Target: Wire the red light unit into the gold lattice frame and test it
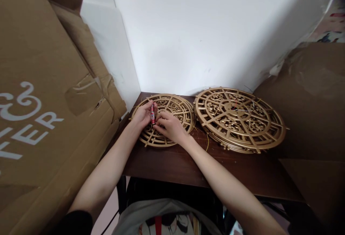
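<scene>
A slim red printed cylinder [152,114], battery-like in look, stands out above a round gold openwork frame shaped like a clock face [176,106]. My left hand [142,115] pinches the cylinder near its upper end, fingers closed. At its lower end are the curled thumb and fingers of my right hand [171,127]; they seem to grip it, though the contact is partly hidden. Both hands are over the gold frame, which lies flat on a dark brown table [167,163].
To the right, a stack of larger gold openwork frames [239,120] has thin wires on top. A yellow wire [207,143] lies between the stacks. A big cardboard box [54,66] with white lettering stands left, more cardboard [309,102] right. A white wall [194,40] rises behind.
</scene>
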A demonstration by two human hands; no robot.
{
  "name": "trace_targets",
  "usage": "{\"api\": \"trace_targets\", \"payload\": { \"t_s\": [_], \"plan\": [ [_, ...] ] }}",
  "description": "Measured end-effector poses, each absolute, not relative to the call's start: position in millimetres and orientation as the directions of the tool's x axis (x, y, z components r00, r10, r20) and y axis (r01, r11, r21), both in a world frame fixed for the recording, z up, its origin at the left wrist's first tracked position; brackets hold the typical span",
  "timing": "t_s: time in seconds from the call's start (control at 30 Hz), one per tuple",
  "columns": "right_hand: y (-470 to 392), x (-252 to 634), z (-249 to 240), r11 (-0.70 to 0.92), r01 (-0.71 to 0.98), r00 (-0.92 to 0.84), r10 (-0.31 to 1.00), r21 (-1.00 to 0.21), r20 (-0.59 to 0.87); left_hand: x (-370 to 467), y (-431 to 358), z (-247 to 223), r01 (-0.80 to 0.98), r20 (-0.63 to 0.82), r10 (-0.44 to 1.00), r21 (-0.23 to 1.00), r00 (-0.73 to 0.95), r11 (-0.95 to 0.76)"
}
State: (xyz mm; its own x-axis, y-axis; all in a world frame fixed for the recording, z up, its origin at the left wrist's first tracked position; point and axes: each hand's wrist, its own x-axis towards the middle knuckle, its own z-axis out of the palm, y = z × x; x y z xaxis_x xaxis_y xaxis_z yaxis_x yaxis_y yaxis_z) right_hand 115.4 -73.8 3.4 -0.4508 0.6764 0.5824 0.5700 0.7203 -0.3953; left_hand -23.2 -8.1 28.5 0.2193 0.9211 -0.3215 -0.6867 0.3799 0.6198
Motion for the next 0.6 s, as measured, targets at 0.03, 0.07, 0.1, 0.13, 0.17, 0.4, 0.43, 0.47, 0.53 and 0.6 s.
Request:
{"api": "trace_targets", "payload": {
  "t_s": [0.03,0.07,0.1,0.13,0.17,0.4,0.43,0.47,0.53,0.6],
  "plan": [
    [-74.2,114.8,3.8,0.719,0.58,-0.451,0.674,-0.382,0.584,-22.7,-8.5,27.7,-0.679,-0.316,0.923,0.631,0.218,0.376],
    [-74.7,114.1,4.0,0.718,0.591,-0.451,0.672,-0.368,0.587,-22.0,-9.2,27.0,-0.67,-0.31,0.926,0.644,0.214,0.37],
    [-75.1,113.3,4.0,0.716,0.602,-0.449,0.669,-0.353,0.592,-21.1,-10.1,26.4,-0.659,-0.303,0.93,0.66,0.207,0.361],
    [-75.5,112.6,3.9,0.713,0.614,-0.443,0.666,-0.338,0.6,-20.0,-11.1,25.9,-0.646,-0.292,0.936,0.68,0.197,0.348],
    [-75.7,111.9,3.5,0.709,0.628,-0.435,0.663,-0.322,0.61,-18.7,-12.1,25.4,-0.63,-0.278,0.943,0.703,0.182,0.329],
    [-73.8,110.3,-2.6,0.664,0.68,-0.355,0.669,-0.31,0.653,-13.0,-15.7,21.9,-0.47,-0.11,0.99,0.872,0.082,0.136],
    [-73.6,110.5,-3.1,0.661,0.68,-0.351,0.674,-0.318,0.65,-13.2,-16.0,21.5,-0.447,-0.079,0.994,0.888,0.073,0.103],
    [-73.6,110.7,-3.3,0.66,0.678,-0.352,0.678,-0.323,0.646,-13.6,-16.4,21.2,-0.427,-0.048,0.997,0.901,0.065,0.071],
    [-73.8,111.2,-2.5,0.66,0.676,-0.36,0.685,-0.328,0.634,-14.9,-16.5,21.4,-0.406,-0.002,0.998,0.914,0.055,0.024],
    [-74.2,111.7,-0.8,0.654,0.681,-0.364,0.693,-0.329,0.622,-16.3,-15.5,22.3,-0.414,0.012,0.998,0.91,0.058,0.013]
  ]
}}
